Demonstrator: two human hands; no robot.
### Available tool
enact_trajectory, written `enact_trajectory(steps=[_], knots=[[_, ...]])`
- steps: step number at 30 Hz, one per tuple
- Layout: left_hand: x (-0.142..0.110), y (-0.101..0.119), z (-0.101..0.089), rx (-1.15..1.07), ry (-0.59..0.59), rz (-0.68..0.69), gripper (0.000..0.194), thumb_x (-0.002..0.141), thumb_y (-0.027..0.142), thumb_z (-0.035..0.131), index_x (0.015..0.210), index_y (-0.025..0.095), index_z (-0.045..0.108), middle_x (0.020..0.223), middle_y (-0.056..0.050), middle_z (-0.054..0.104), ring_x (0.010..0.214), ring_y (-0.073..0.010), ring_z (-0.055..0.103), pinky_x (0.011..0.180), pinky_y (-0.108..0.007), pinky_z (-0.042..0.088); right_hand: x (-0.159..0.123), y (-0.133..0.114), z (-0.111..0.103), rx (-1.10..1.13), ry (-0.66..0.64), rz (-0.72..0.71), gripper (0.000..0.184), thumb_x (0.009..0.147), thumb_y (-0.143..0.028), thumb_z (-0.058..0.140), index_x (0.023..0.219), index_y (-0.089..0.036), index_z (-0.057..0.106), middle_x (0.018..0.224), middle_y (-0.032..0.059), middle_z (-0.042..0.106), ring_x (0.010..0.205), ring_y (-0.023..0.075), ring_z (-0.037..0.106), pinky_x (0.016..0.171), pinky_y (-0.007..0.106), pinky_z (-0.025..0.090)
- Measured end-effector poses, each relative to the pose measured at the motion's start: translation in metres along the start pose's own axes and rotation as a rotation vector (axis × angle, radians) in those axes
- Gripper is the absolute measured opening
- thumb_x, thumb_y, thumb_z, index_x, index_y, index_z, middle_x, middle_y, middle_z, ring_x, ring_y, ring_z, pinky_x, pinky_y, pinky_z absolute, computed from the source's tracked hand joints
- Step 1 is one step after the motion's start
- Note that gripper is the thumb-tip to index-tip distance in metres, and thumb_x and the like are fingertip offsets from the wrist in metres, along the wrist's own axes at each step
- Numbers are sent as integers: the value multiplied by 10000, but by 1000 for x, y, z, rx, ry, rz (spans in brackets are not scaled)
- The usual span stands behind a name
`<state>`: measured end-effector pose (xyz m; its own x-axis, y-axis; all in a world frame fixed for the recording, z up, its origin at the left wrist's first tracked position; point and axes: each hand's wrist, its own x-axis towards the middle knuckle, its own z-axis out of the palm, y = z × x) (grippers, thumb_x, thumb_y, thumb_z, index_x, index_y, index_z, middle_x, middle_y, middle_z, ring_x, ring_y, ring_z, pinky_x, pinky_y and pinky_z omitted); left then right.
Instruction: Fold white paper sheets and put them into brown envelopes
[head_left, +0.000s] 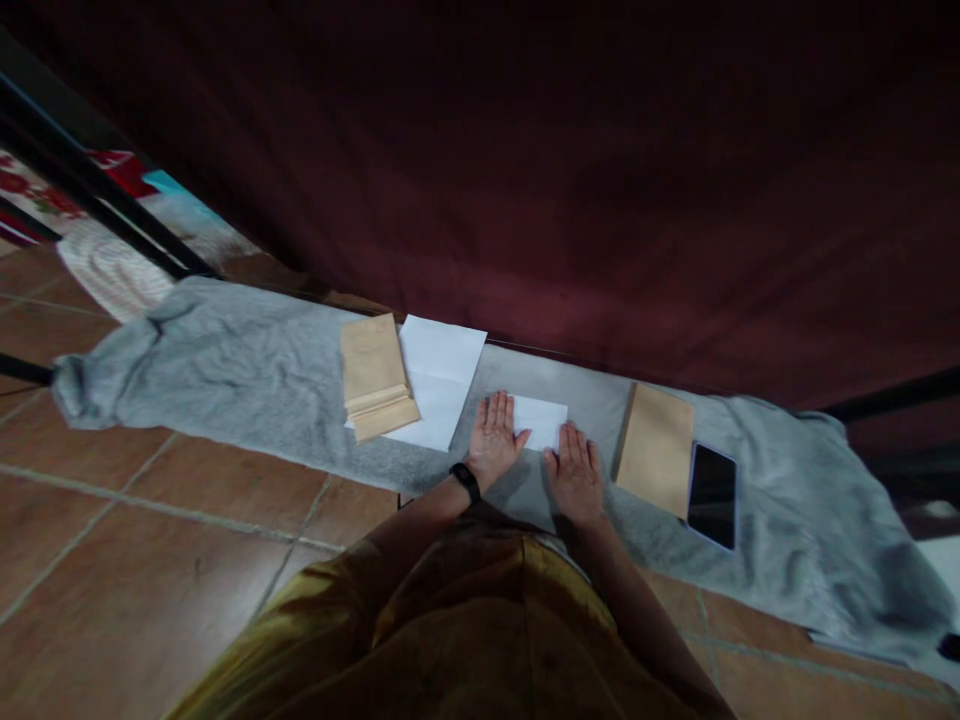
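A small white piece of paper [538,415], perhaps folded, lies on the grey cloth [247,370] in front of me. My left hand [494,437] rests flat on its left end, fingers stretched forward, a dark band on the wrist. On the right end lies my right hand [576,475], also flat with its fingers out. Left of my hands is a larger white sheet [444,365], partly under a brown paper bag [373,360] whose lower end is folded. Which paper parts my palms cover is hidden.
To the right sit a flat brown paper packet [658,447] and a dark-screened phone [712,497]. A dark red curtain [540,200] hangs behind the cloth-covered surface. Dark metal bars [97,190] stand at the far left. Brown floor tiles [150,540] lie below.
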<state>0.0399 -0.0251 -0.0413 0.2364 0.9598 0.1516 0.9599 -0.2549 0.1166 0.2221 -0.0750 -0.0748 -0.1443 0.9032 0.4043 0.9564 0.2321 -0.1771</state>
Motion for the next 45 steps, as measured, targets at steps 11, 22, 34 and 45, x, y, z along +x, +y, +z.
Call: enact_trajectory(steps=[11, 22, 34, 45], knots=[[25, -6, -4, -45, -38, 154, 510, 1062, 317, 328, 1512, 111, 451, 1581, -165, 467, 1484, -275, 400, 1241, -478, 269, 1, -5, 2, -47, 5, 28, 590, 1067, -344, 401, 1588, -75, 337, 1569, 199, 471, 1446, 304, 444, 1201, 511, 288], [83, -16, -27, -182, -133, 130, 184, 875, 172, 663, 1056, 185, 693, 1113, -103, 711, 1098, -261, 655, 994, -398, 495, 9, -9, -10, 94, -7, 99, 535, 1048, -282, 439, 1557, -121, 396, 1546, 171, 511, 1453, 289, 453, 1189, 535, 347], [57, -2, -85, -235, 173, 332, 194, 1025, 234, 463, 992, 214, 654, 1015, -67, 682, 971, -241, 636, 920, -391, 514, 1, 16, 4, 523, 307, 430, 536, 1093, -356, 237, 1569, -165, 397, 1483, 171, 573, 1382, 275, 541, 1103, 520, 506], [-23, 1, -25, -247, 12, 350, 266, 1006, 273, 486, 1156, 234, 702, 1247, -82, 713, 1178, -239, 653, 1053, -409, 521, 7, -3, -13, 447, 74, 162, 449, 1054, -262, 354, 1435, -198, 581, 1488, 124, 581, 1373, 240, 548, 1138, 464, 487]])
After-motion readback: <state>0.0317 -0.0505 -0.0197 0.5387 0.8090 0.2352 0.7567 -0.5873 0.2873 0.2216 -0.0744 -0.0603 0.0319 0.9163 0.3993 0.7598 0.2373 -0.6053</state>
